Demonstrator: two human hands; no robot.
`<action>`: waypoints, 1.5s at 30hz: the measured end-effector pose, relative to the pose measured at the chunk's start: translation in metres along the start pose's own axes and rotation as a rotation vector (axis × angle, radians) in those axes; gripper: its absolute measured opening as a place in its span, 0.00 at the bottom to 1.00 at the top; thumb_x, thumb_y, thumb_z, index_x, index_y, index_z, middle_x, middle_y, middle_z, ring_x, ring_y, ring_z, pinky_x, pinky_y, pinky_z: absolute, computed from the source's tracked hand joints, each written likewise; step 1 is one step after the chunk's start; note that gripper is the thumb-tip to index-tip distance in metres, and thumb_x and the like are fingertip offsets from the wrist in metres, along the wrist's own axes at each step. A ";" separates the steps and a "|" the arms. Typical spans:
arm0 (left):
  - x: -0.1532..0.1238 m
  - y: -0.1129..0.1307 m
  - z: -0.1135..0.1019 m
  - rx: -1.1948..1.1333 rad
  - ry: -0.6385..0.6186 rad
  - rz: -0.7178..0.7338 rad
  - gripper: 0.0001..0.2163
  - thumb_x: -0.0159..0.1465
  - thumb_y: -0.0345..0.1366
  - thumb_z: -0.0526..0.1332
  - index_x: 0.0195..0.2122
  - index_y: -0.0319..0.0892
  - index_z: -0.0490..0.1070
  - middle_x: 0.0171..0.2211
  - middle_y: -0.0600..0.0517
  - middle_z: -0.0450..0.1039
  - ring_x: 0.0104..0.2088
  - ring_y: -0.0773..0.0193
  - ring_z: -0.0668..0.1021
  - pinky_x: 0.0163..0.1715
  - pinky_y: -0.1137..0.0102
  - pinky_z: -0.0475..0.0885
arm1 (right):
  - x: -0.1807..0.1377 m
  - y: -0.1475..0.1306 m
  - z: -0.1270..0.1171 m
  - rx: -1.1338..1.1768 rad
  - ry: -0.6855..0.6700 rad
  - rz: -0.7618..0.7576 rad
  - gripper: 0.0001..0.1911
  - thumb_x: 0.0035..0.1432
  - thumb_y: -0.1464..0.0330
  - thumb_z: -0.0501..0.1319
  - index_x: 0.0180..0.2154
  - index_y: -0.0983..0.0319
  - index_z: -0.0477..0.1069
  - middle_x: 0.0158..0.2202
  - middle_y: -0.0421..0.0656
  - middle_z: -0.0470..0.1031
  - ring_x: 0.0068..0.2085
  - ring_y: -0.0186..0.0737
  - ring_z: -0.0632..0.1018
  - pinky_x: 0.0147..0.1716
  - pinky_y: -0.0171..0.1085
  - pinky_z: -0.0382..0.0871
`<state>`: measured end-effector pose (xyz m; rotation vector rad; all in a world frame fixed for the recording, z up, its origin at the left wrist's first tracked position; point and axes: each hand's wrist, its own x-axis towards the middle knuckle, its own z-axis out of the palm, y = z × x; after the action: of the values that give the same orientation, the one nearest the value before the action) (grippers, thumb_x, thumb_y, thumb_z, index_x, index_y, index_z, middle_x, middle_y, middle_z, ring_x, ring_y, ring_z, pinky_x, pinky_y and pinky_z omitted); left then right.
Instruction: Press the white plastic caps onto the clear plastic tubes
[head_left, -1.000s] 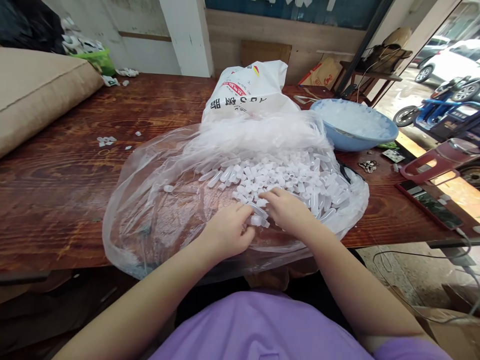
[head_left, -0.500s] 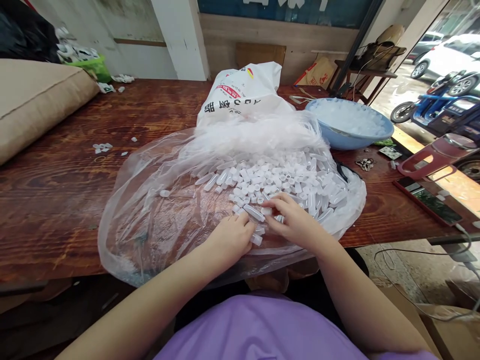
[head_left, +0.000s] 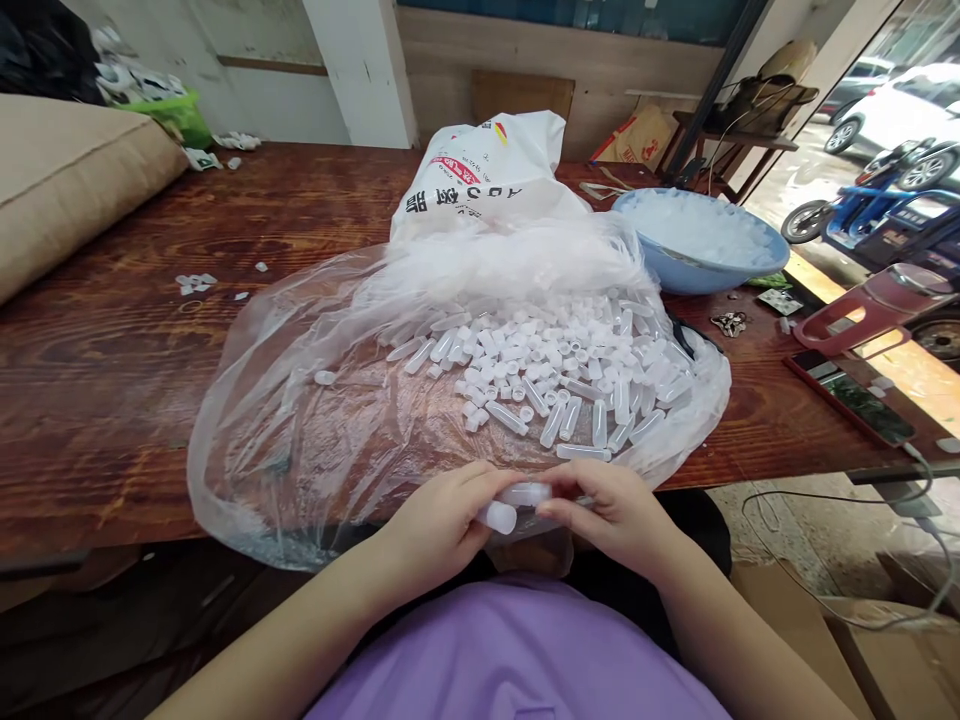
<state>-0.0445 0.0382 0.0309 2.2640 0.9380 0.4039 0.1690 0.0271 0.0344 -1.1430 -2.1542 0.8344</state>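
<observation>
At the lower centre of the frame the left hand (head_left: 442, 525) and the right hand (head_left: 615, 515) meet just off the near edge of the wooden surface (head_left: 112, 380), over the person's purple shirt (head_left: 517, 650). The fingers of both hands are narrowed into pinches on a small translucent plastic tube (head_left: 526, 493) that lies crosswise between them, the left thumb and fingertips on one end and the right on the other. A second tube (head_left: 499, 516) shows just below it, tucked against the left hand's fingers with its rounded end pointing toward the right hand. Just above the hands a wide clear plastic bag (head_left: 300, 430) lies spread open on the surface, and a heap of like tubes (head_left: 555, 365) sits on its right half, a few lying loose at the heap's near edge. Behind the heap, at upper centre, stands a white printed sack (head_left: 487, 170). To its right is a blue basin (head_left: 750, 270) filled with pale pieces. A phone (head_left: 855, 400) lies at the right edge, a tan cushion (head_left: 67, 190) at upper left, and a few stray pieces (head_left: 193, 283) near it.
</observation>
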 end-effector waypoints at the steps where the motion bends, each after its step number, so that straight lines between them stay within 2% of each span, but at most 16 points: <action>1: 0.000 0.000 0.000 0.048 0.021 0.005 0.19 0.58 0.25 0.50 0.51 0.40 0.65 0.43 0.47 0.72 0.42 0.61 0.74 0.42 0.67 0.70 | 0.001 -0.001 0.003 -0.014 0.017 0.081 0.18 0.64 0.61 0.49 0.29 0.62 0.71 0.23 0.41 0.73 0.25 0.34 0.73 0.24 0.32 0.67; 3: 0.001 -0.002 0.001 0.149 0.061 -0.003 0.20 0.57 0.24 0.50 0.51 0.38 0.65 0.43 0.45 0.72 0.42 0.58 0.74 0.42 0.64 0.70 | 0.002 -0.002 0.008 -0.030 0.060 0.166 0.24 0.65 0.59 0.44 0.25 0.62 0.69 0.21 0.41 0.71 0.24 0.35 0.73 0.23 0.33 0.66; 7: 0.000 -0.005 0.002 0.205 0.124 0.008 0.19 0.56 0.24 0.50 0.50 0.36 0.65 0.41 0.44 0.72 0.40 0.58 0.75 0.40 0.64 0.71 | 0.002 -0.002 0.013 -0.041 0.089 0.035 0.17 0.61 0.58 0.52 0.44 0.62 0.67 0.39 0.48 0.74 0.37 0.40 0.75 0.36 0.38 0.70; 9: -0.001 -0.005 0.002 0.188 0.111 0.045 0.19 0.56 0.24 0.50 0.49 0.37 0.66 0.40 0.45 0.72 0.39 0.59 0.75 0.39 0.66 0.71 | 0.001 -0.001 0.013 -0.045 0.029 0.033 0.15 0.62 0.59 0.50 0.39 0.61 0.69 0.34 0.46 0.74 0.33 0.39 0.75 0.32 0.37 0.69; 12: -0.001 -0.004 0.003 0.202 0.096 0.071 0.19 0.56 0.23 0.50 0.48 0.38 0.66 0.38 0.46 0.73 0.38 0.60 0.75 0.37 0.66 0.72 | 0.000 -0.001 0.013 -0.019 -0.002 0.124 0.22 0.65 0.57 0.42 0.31 0.61 0.69 0.24 0.42 0.71 0.25 0.37 0.73 0.24 0.34 0.66; 15: -0.002 -0.004 0.002 0.208 0.146 0.082 0.18 0.56 0.23 0.50 0.47 0.37 0.66 0.39 0.46 0.73 0.38 0.60 0.75 0.37 0.67 0.72 | -0.001 -0.001 0.012 -0.006 0.048 0.024 0.18 0.63 0.57 0.48 0.43 0.63 0.66 0.36 0.47 0.74 0.34 0.39 0.75 0.33 0.36 0.69; 17: -0.003 -0.005 0.001 0.204 0.174 0.112 0.17 0.57 0.23 0.50 0.47 0.37 0.67 0.39 0.46 0.73 0.38 0.60 0.75 0.36 0.67 0.72 | 0.000 -0.002 0.014 -0.024 0.048 -0.050 0.16 0.63 0.59 0.50 0.44 0.62 0.65 0.38 0.47 0.74 0.37 0.39 0.74 0.36 0.37 0.69; 22: -0.007 -0.007 -0.002 0.322 0.301 0.198 0.16 0.58 0.24 0.48 0.47 0.34 0.66 0.37 0.43 0.74 0.35 0.59 0.76 0.32 0.67 0.73 | 0.003 -0.004 0.027 0.006 0.021 0.128 0.20 0.65 0.59 0.45 0.27 0.61 0.64 0.23 0.40 0.68 0.24 0.34 0.70 0.23 0.32 0.65; 24: -0.007 -0.007 -0.004 0.355 0.332 0.211 0.16 0.58 0.24 0.48 0.46 0.34 0.66 0.36 0.43 0.74 0.34 0.60 0.76 0.32 0.67 0.73 | 0.003 -0.003 0.029 -0.015 0.059 0.112 0.15 0.63 0.59 0.48 0.34 0.62 0.66 0.27 0.41 0.70 0.27 0.35 0.72 0.25 0.33 0.67; 26: -0.007 -0.006 -0.007 0.336 0.328 0.213 0.15 0.60 0.25 0.49 0.46 0.35 0.66 0.36 0.45 0.75 0.34 0.62 0.77 0.32 0.69 0.73 | 0.002 -0.002 0.026 -0.068 0.117 -0.026 0.14 0.62 0.61 0.52 0.45 0.63 0.63 0.36 0.46 0.72 0.34 0.38 0.74 0.33 0.37 0.70; 29: -0.008 -0.004 -0.007 0.294 0.343 0.240 0.13 0.61 0.26 0.50 0.47 0.37 0.65 0.36 0.47 0.75 0.35 0.63 0.76 0.33 0.71 0.72 | 0.002 -0.003 0.020 -0.090 0.125 -0.208 0.11 0.63 0.66 0.51 0.47 0.61 0.61 0.39 0.47 0.73 0.39 0.39 0.74 0.38 0.37 0.70; 31: -0.010 -0.005 -0.003 0.296 0.358 0.267 0.13 0.61 0.27 0.51 0.47 0.37 0.65 0.36 0.46 0.75 0.34 0.63 0.76 0.32 0.71 0.72 | 0.001 -0.005 0.019 -0.036 0.097 -0.186 0.09 0.63 0.67 0.50 0.43 0.61 0.63 0.35 0.45 0.73 0.36 0.38 0.74 0.35 0.36 0.70; 34: -0.013 -0.006 0.005 0.284 0.344 0.251 0.13 0.61 0.27 0.50 0.46 0.36 0.65 0.37 0.44 0.75 0.35 0.60 0.77 0.32 0.68 0.72 | 0.002 -0.008 0.023 0.085 0.073 -0.017 0.08 0.62 0.65 0.52 0.38 0.61 0.66 0.31 0.42 0.72 0.32 0.36 0.74 0.31 0.33 0.69; 38: -0.011 0.002 0.013 -0.101 0.170 -0.066 0.09 0.64 0.34 0.50 0.39 0.38 0.68 0.34 0.47 0.75 0.33 0.61 0.76 0.33 0.68 0.71 | 0.004 -0.009 0.029 0.090 0.105 0.102 0.10 0.63 0.64 0.49 0.36 0.62 0.66 0.29 0.42 0.72 0.31 0.36 0.74 0.31 0.34 0.69; 42: -0.004 0.016 0.014 -0.798 0.086 -0.396 0.16 0.63 0.48 0.52 0.35 0.38 0.65 0.31 0.49 0.74 0.34 0.62 0.76 0.36 0.69 0.72 | 0.005 -0.006 0.031 -0.059 0.224 -0.089 0.20 0.61 0.61 0.53 0.52 0.64 0.57 0.43 0.51 0.70 0.44 0.45 0.73 0.42 0.43 0.69; 45: 0.000 0.021 0.013 -1.119 0.104 -0.505 0.19 0.58 0.53 0.57 0.35 0.39 0.64 0.32 0.49 0.73 0.38 0.59 0.77 0.41 0.66 0.71 | 0.003 -0.005 0.032 -0.108 0.172 -0.169 0.35 0.55 0.58 0.59 0.58 0.64 0.48 0.49 0.55 0.67 0.49 0.49 0.71 0.46 0.46 0.68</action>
<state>-0.0270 0.0211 0.0354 0.9726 0.9471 0.6123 0.1423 0.0192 0.0183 -1.0268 -2.1379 0.5313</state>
